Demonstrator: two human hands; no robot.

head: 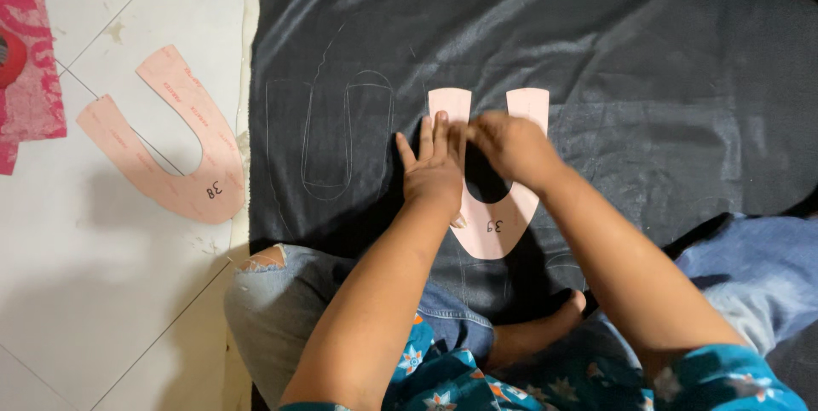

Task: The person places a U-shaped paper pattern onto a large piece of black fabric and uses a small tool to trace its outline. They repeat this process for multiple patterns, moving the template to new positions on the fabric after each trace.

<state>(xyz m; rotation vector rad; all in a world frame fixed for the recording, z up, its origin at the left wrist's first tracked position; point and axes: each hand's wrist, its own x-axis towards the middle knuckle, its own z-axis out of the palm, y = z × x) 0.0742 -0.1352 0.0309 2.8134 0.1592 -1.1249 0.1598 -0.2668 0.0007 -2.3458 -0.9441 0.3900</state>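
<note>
Two pink U-shaped card templates are seen, w/ one black fabric sheet [596, 53] as landmark. One template [492, 228] is pressed flat near the sheet's centre by two hands: left hand [433, 168] laid open, fingers spread on its left arm; right hand [511, 145] curled over its inner edge, grip blurred, cannot be told. Second template [175, 143] is left on floor tiles [102, 292], just left of the sheet. One chalk outline [328, 134] is drawn left of the held template.
</note>
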